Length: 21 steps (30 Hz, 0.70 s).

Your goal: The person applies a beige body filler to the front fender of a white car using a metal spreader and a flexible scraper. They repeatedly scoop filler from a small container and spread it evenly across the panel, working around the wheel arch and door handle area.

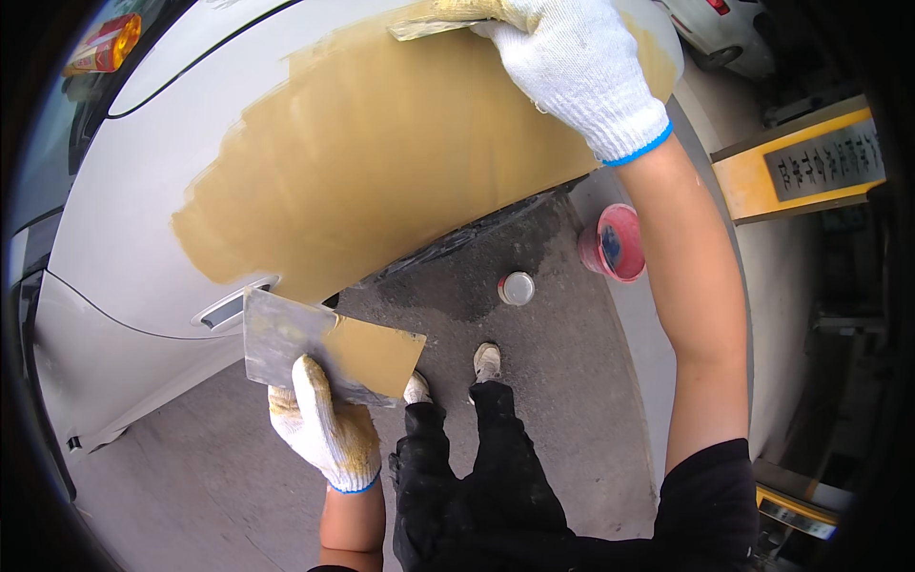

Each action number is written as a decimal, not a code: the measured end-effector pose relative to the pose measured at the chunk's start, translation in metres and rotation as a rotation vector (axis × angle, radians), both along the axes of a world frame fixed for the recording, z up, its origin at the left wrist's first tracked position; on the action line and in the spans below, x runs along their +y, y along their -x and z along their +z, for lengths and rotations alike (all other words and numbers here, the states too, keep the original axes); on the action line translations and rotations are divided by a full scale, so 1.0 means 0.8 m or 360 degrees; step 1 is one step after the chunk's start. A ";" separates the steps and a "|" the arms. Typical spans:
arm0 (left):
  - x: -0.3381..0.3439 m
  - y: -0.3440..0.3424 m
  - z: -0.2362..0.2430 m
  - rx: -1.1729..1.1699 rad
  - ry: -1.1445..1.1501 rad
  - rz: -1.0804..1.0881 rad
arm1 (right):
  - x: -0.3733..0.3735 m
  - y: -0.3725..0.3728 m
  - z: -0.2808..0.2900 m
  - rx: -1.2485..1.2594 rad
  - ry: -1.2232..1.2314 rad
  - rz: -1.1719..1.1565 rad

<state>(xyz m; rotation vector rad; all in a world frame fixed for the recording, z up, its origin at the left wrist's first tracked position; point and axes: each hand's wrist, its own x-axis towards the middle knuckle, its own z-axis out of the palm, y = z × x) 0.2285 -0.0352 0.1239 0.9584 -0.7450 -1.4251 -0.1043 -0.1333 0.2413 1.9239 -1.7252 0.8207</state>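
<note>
1. Up top, the right hand [572, 81], gloved, has the scraper [434, 30] pinched; its blade pokes out to the hand's left, long edge running roughly left to right.
2. And there's the putty [381, 143], a broad tan patch on the pale car [124, 229], spreading below and left of that blade. The right hand is clearly nearer, overlapping its upper right.
3. Down low, the left hand [324, 429] clasps the plate [286, 334], thumb across its face, long axis sloping down rightward, more putty on its right half, just by the handle [229, 310].
4. Writing? Dark characters on the yellow-framed sign [824, 157], far right.
</note>
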 end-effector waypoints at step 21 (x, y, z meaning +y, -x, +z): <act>0.022 -0.003 -0.049 -0.0296 -0.0050 -0.0101 | 0.118 -0.046 -0.139 0.0276 0.0170 -0.0011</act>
